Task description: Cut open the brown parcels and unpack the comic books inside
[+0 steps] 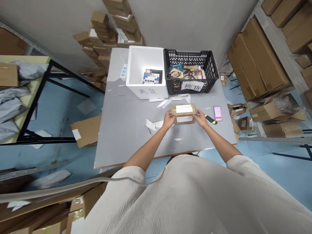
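Observation:
A small cardboard box with a white label on top is held between my two hands over the grey table. My left hand grips its left end, fingers closed around the edge. At the opposite end, my right hand is closed on the box in the same way. Just right of that hand lies a black and yellow utility knife. A phone with a pink screen rests farther right. Torn white paper strips lie left of the box, and more lie behind it.
A white foam box with books stands at the back of the table. Beside it is a black plastic crate with books and a paper sign. Stacked cartons rise behind the table. Shelves with boxes flank the right.

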`<state>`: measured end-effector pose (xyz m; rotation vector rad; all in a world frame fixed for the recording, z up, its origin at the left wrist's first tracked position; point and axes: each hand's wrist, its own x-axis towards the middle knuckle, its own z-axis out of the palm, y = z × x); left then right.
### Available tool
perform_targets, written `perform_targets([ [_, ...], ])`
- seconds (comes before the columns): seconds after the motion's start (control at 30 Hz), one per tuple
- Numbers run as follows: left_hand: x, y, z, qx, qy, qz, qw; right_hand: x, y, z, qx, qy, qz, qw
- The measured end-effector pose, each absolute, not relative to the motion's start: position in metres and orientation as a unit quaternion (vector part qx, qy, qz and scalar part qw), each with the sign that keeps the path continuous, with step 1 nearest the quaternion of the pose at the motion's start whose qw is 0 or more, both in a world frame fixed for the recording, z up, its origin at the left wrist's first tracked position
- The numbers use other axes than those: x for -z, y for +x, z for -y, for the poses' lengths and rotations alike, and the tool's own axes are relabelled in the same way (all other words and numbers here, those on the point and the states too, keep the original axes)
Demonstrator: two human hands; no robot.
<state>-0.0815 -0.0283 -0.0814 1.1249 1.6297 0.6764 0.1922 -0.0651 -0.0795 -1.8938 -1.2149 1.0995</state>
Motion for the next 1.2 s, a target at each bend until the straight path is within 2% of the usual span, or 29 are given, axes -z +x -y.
perform_targets([
  [0.27, 0.092, -0.091, 0.054, -0.149, 0.492, -0.731, 0.45, 0.075, 0.196, 0.089, -0.377, -0.775, 0.479, 0.167],
  [0.6, 0.084, -0.093, 0.05, -0.063, 0.56, -0.718, 0.408, 0.064, 0.19, 0.078, -0.334, -0.799, 0.496, 0.065],
  [0.8, 0.093, -0.088, 0.041, -0.06, 0.555, -0.717, 0.417, 0.07, 0.185, 0.068, -0.34, -0.811, 0.472, 0.061],
  [1.07, 0.105, -0.082, 0.029, -0.114, 0.585, -0.696, 0.401, 0.087, 0.181, 0.049, -0.314, -0.776, 0.531, 0.13],
  [1.2, 0.105, -0.08, 0.031, -0.128, 0.601, -0.675, 0.41, 0.095, 0.179, 0.051, -0.319, -0.758, 0.553, 0.133],
])
